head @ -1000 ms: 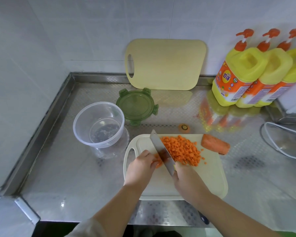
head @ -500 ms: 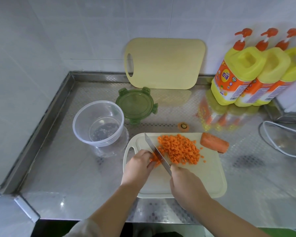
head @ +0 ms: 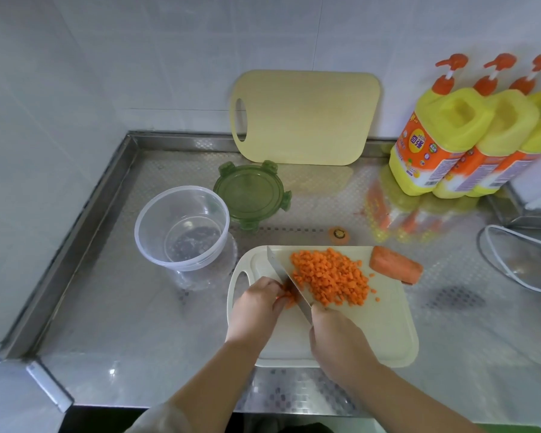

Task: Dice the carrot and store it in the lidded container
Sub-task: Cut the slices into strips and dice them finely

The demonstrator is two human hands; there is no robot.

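Orange carrot cubes [head: 330,278] heap on smooth board [head: 384,326] beside steel knife [head: 280,267].

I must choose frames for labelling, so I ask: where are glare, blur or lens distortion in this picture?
Head view: the steel counter mirrors the yellow bottles and carries a small glare spot near its front edge; the bottles' orange pumps look smeared, and the wide lens makes them lean; the diced carrot and knife are fairly sharp.
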